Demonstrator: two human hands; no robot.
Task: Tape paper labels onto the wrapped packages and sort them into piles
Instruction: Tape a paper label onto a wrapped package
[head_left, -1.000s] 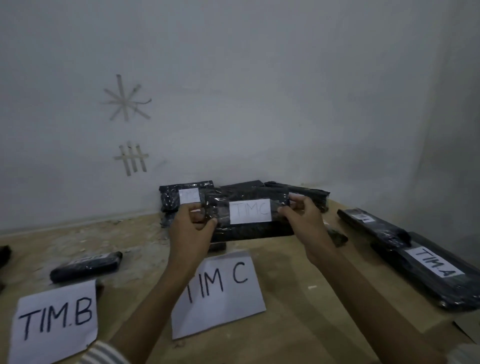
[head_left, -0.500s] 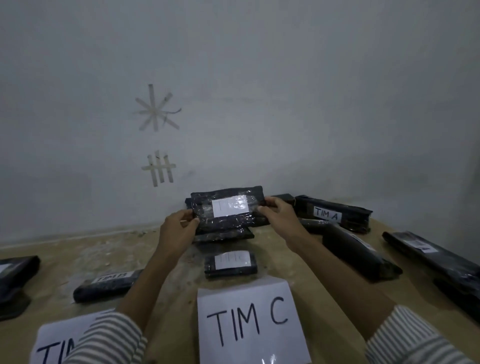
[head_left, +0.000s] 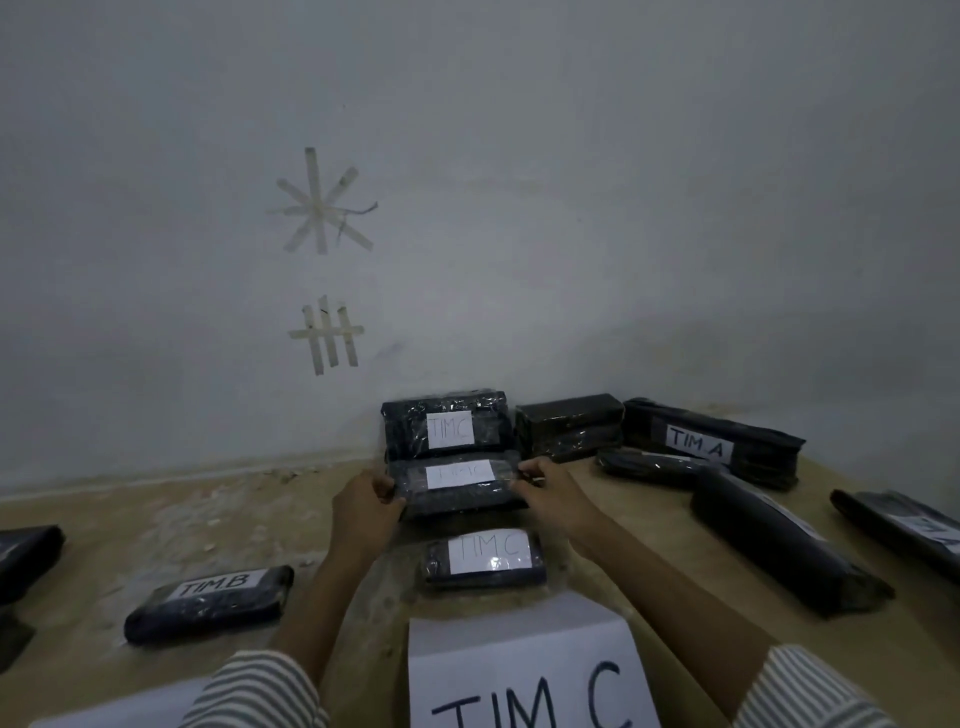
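Both hands hold a black wrapped package with a faint white TIM C label (head_left: 457, 486) at its two short ends, low over the table. My left hand (head_left: 366, 512) grips the left end and my right hand (head_left: 550, 493) pinches the right end. Right behind it, a second TIM C package (head_left: 447, 423) stands by the wall. A third TIM C package (head_left: 485, 556) lies flat nearer to me. In front of that lies a white paper sheet marked TIM C (head_left: 524, 675).
A TIM B package (head_left: 208, 603) lies at the left, with a dark package (head_left: 26, 551) at the left edge. On the right are an unlabelled black package (head_left: 569, 426), a TIM A package (head_left: 711, 441), a long black roll (head_left: 779, 540) and another labelled package (head_left: 904, 525).
My hands carried a TIM C package forward to the stack at the wall. They now sit lower, on the package below the one standing by the wall.
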